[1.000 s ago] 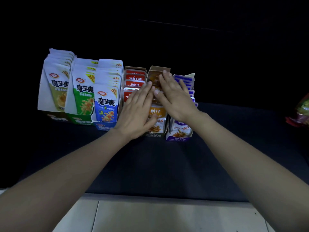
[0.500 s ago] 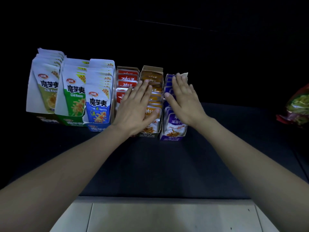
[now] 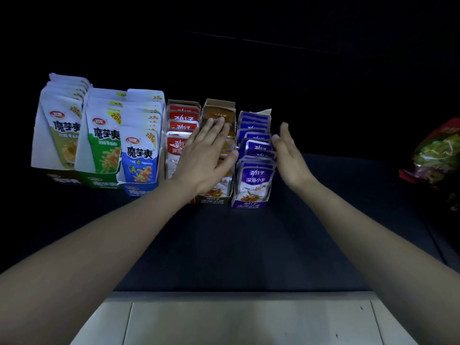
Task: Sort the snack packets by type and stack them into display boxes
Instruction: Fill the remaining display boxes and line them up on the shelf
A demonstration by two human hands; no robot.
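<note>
Six boxes are standing side by side in one row on the dark worktop (image 3: pixel 249 245), toward its far edge and more in the left half. From the left: olive box (image 3: pixel 59 179), green box (image 3: pixel 99 181) and blue box (image 3: pixel 139 190), each w/ tall packets (image 3: pixel 140 155). Then come the red box (image 3: pixel 183 103), orange box (image 3: pixel 214 199) and purple box (image 3: pixel 251 202) w/ smaller packets. All packets are standing upright in files, fronts facing the near edge.

The L hand (image 3: pixel 206 158) is lying flat, palm down, fingers straight and close together, over the red and orange boxes. Its fingertips are reaching the orange packets (image 3: pixel 219 112) toward the back of that box. It is gripping nothing. It is covering the middle of both files, so the packets under it are not visible.

The R hand (image 3: pixel 290 155) is standing on its edge just beside the right wall of the purple box, fingers straight, palm turned to the box, holding nothing. I cannot tell if it is touching the box. The purple packets (image 3: pixel 255 180) are sitting a bit uneven in the middle of the file.

Near the right edge of the worktop, well apart from the row, a red-and-green bag (image 3: pixel 438 155) is lying, partly cut off by the frame. Below the near edge, pale tiles (image 3: pixel 249 319) are showing between the forearms.
</note>
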